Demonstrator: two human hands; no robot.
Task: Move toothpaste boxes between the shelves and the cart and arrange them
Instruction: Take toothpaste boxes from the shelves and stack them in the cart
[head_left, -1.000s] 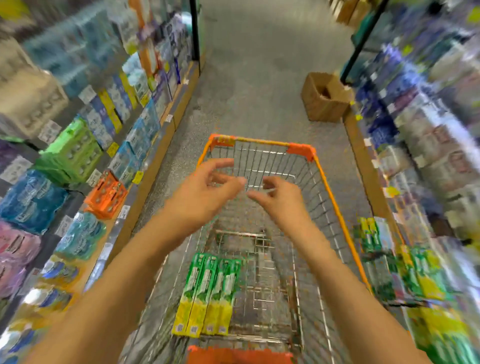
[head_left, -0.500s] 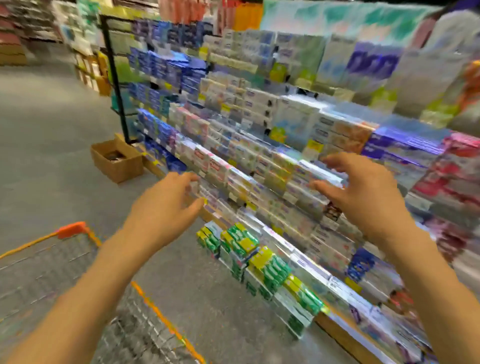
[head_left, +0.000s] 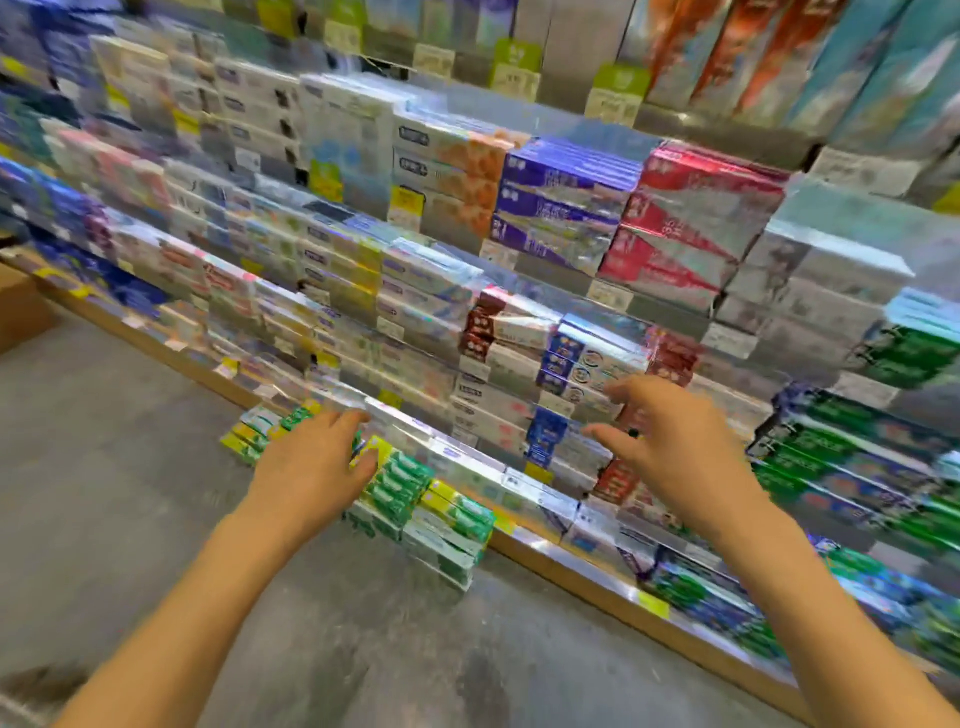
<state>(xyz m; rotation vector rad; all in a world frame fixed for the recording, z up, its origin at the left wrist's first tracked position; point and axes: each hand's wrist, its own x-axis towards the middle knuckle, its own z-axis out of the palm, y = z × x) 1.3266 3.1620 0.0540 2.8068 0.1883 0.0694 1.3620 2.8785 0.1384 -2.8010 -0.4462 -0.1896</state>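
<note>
I see my 2 bare forearms over grey floor (head_left: 130, 467), left hand (head_left: 311, 467) empty with relaxed fingers at the lowest shelf edge (head_left: 597, 558) beside green toothpaste boxes (head_left: 405, 483), right hand (head_left: 670, 441) spread empty before blue boxes (head_left: 571, 364), blurred stacked shelves beyond.

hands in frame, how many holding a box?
2 hands, neither holding a box. Left hand over the green toothpaste boxes low on the shelf; right hand reaching at mid-shelf boxes.
</note>
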